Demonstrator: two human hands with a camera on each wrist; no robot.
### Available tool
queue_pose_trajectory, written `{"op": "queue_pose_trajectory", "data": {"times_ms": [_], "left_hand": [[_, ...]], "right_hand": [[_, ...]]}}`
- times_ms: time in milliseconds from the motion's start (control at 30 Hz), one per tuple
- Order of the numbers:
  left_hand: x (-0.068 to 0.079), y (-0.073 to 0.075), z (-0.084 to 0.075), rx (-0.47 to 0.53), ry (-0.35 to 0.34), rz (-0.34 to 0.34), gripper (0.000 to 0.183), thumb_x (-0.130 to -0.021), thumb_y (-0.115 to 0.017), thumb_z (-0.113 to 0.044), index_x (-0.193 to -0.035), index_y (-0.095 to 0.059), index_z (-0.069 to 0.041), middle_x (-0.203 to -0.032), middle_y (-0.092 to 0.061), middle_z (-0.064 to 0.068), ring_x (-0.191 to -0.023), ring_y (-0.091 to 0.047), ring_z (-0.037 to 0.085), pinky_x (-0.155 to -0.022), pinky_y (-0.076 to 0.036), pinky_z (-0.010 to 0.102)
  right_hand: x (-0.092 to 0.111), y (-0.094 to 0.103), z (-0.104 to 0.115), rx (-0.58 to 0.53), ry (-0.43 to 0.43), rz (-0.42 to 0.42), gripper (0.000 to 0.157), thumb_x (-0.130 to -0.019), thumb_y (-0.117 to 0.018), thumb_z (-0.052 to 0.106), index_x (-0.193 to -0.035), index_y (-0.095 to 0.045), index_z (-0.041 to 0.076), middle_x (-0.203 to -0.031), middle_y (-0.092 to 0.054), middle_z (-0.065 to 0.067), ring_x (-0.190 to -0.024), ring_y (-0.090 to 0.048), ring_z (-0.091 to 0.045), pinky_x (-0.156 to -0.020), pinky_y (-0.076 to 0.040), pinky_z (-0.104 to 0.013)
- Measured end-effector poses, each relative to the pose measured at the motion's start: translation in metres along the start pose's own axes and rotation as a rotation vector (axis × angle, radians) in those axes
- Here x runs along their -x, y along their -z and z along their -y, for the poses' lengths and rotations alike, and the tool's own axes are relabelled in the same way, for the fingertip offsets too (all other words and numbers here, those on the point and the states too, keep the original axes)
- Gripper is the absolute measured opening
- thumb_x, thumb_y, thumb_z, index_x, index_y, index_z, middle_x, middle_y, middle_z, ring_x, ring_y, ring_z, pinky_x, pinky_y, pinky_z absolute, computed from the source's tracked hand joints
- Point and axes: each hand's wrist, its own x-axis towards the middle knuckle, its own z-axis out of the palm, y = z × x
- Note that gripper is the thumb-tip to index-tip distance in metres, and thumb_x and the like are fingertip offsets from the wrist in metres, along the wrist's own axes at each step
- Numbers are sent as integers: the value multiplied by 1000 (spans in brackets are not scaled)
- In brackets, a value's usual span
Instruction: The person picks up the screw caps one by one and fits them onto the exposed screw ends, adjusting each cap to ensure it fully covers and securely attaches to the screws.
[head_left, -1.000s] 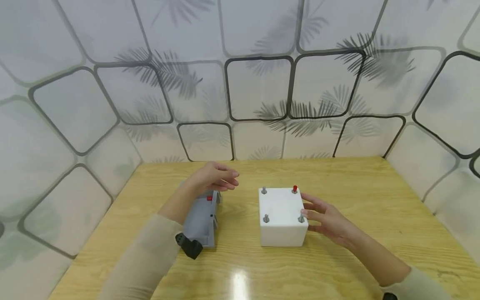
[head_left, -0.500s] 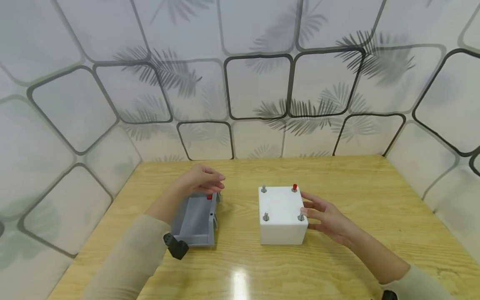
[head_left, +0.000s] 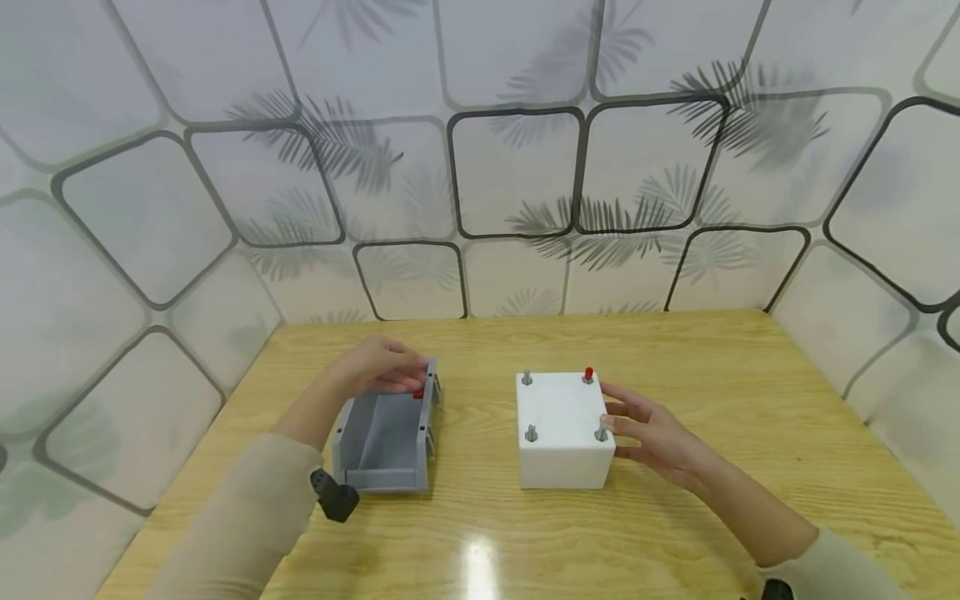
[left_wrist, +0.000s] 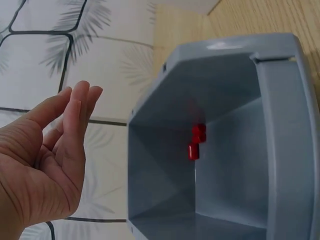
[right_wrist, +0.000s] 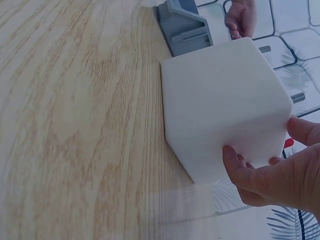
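A white block (head_left: 562,417) stands on the table with a metal bolt upright at each top corner. A red cap (head_left: 588,372) sits on the far right bolt; the near right bolt (head_left: 602,433) is bare. My right hand (head_left: 660,437) holds the block's right side, thumb by the top edge near that bolt. Over the far end of the grey bin (head_left: 390,479) is my left hand (head_left: 378,367), its fingertips close to the thumb and nothing seen between them. Small red caps (left_wrist: 193,151) lie together inside the bin.
The wooden table (head_left: 487,517) reaches back to a patterned curtain (head_left: 517,183), which also closes in both sides. A strip of tabletop separates the bin from the block. A small black camera (head_left: 333,496) is worn on the left wrist.
My left hand has moved left and slightly down, toward the bin's far end, uncovering more of the bin. My right hand and the block have stayed in place.
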Motion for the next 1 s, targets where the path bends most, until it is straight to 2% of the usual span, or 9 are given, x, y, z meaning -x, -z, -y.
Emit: {"op": "queue_pose_trajectory", "data": {"times_ms": [300,567,733,1000], "left_hand": [[-9,7,21,-13,15,-56,41,-95,-58,-19,-125,-54,8,-84,-71,2,-71,-67,7,-68,-56,24],[-21,7,34,-1,79,-111,28,-91,-63,-15,-110,-63,5,-83,-70,4,-69,-66,9,-75,-57,31],[-27,7,41,33,90,-138,23,-91,-62,-10,-107,-62,6,-77,-69,3,-68,-65,9,-68,-56,26],[-41,5,54,54,68,-190,17,-89,-60,-4,-101,-63,8,-72,-67,1,-63,-64,8,-62,-56,23]], "right_hand": [[-1,0,-1,-6,5,7,72,-94,-59,20,-152,-17,10,-148,-23,-26,-111,-53,-22,-96,-47,-49],[-2,1,-1,-11,0,-2,72,-94,-59,21,-152,-18,11,-149,-23,-26,-111,-53,-22,-96,-47,-48],[-2,0,0,-14,-2,-8,71,-94,-59,21,-152,-18,10,-148,-24,-25,-111,-52,-22,-97,-46,-49],[-1,-1,1,-4,-7,-10,73,-94,-59,22,-152,-17,10,-148,-23,-26,-113,-52,-23,-98,-45,-50]]}}
